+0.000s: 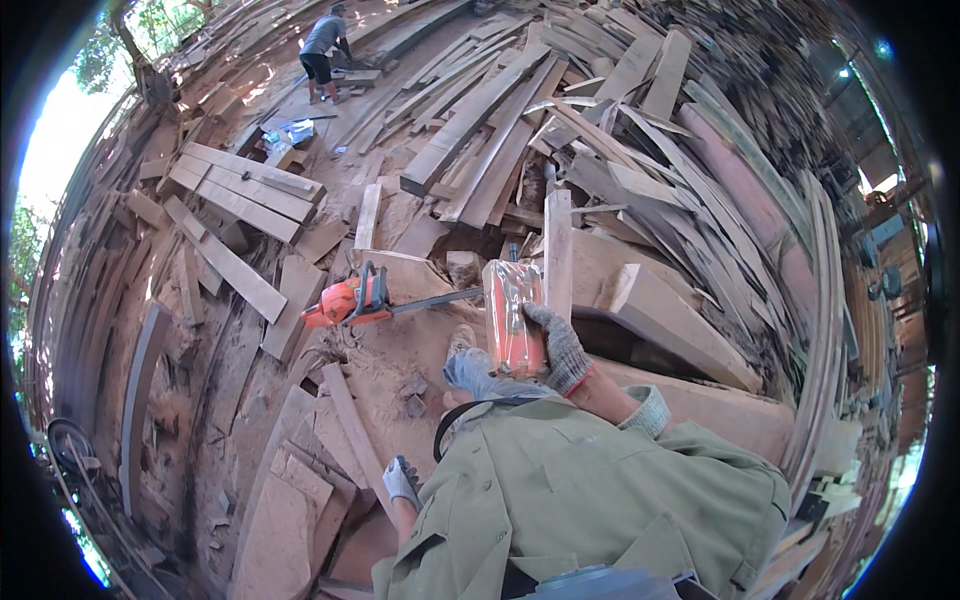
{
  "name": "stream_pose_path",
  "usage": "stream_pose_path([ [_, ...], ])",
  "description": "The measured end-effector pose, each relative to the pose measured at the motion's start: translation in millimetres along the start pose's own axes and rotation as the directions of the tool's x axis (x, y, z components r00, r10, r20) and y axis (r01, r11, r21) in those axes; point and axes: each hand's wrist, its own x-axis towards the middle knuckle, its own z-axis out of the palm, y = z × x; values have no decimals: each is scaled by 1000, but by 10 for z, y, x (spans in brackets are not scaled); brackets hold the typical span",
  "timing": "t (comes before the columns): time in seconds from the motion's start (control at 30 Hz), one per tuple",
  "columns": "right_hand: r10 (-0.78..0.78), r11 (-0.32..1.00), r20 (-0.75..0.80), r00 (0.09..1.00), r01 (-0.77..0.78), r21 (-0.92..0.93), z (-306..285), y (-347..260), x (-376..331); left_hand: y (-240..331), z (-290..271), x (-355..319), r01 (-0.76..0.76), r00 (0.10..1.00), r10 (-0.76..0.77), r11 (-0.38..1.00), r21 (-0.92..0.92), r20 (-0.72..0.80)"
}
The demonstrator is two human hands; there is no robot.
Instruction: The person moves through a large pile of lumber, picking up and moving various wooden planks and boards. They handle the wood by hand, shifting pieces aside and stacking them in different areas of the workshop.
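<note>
My right hand point(560, 349), in a grey knitted glove, is closed around the right side of a boxy reddish-orange container point(513, 325) with a shiny, clear plastic-like surface. I hold it upright in front of my body; its exact kind is unclear. My left hand point(403, 482), in a pale glove with dark blue patches, hangs low at my left side. Its fingers look loosely apart, with nothing visible in them. An orange chainsaw point(346, 300) rests ahead and to the left, its bar point(435, 300) pointing right. The container hides the bar's tip.
Sawn planks point(245, 190) lie stacked at left, and long boards point(480, 120) pile up ahead. A thick timber block point(680, 325) lies to the right. One upright board point(557, 250) stands behind the container. Another person point(324, 50) bends over wood far away. My shoe point(461, 340) stands on dusty ground.
</note>
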Motion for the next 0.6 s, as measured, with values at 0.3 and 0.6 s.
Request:
stream_pose_path([
  [0.3, -8, 1000, -9, 1000, 8, 25, 39, -9, -143, -254, -163, 97, -133, 988, 124, 986, 105, 96],
  [0.6, 31, 996, -26, 999, -28, 79, -124, 68, 21, -967, -553, 551, -372, 926, 276, 788, 491, 258],
])
